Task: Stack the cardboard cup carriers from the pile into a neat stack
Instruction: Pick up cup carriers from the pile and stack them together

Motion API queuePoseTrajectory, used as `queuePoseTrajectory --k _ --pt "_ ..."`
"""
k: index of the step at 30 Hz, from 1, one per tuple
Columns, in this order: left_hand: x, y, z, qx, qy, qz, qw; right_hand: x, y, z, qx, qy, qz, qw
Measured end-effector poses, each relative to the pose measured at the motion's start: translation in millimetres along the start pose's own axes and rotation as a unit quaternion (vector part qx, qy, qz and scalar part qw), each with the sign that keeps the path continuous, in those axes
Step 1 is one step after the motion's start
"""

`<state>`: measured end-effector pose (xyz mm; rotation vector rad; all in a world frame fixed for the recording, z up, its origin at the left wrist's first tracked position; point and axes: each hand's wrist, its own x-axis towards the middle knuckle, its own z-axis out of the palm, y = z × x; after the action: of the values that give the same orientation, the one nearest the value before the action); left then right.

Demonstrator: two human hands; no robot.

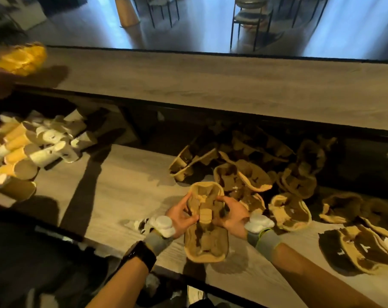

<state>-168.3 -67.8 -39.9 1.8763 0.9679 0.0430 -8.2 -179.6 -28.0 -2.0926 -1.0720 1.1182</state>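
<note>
A brown cardboard cup carrier (206, 221) is held above the lower wooden counter (113, 192), its long side running away from me. My left hand (181, 215) grips its left edge near the middle. My right hand (232, 215) grips its right edge opposite. Both wrists wear grey bands with white pieces on them. A loose pile of cup carriers (255, 172) lies scattered to the right and behind the held one. Single carriers lie at the right (291, 211) and near right (364, 250).
A heap of paper cups (33, 147), white and yellow, lies on its side at the counter's left end. A raised wooden bar top (211, 85) runs across behind, with a yellow object (22, 60) at its far left. Chairs (251, 18) stand on the floor beyond.
</note>
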Motion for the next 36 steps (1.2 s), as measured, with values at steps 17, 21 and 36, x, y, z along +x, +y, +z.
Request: queuePoseTrajectory --k 17,21,36 --pt "-16 -55 26 0.067 -0.087 -0.097 0.989 5 29 50 -0.094 -0.103 0.062 0.988" --pt "-12 -49 16 0.102 -0.075 -0.082 0.988 3 26 42 -0.136 -0.105 0.063 0.983" --pt "101 99 51 0.007 -0.030 -0.023 0.999 45 32 -122 -0.141 0.123 0.131 0.973"
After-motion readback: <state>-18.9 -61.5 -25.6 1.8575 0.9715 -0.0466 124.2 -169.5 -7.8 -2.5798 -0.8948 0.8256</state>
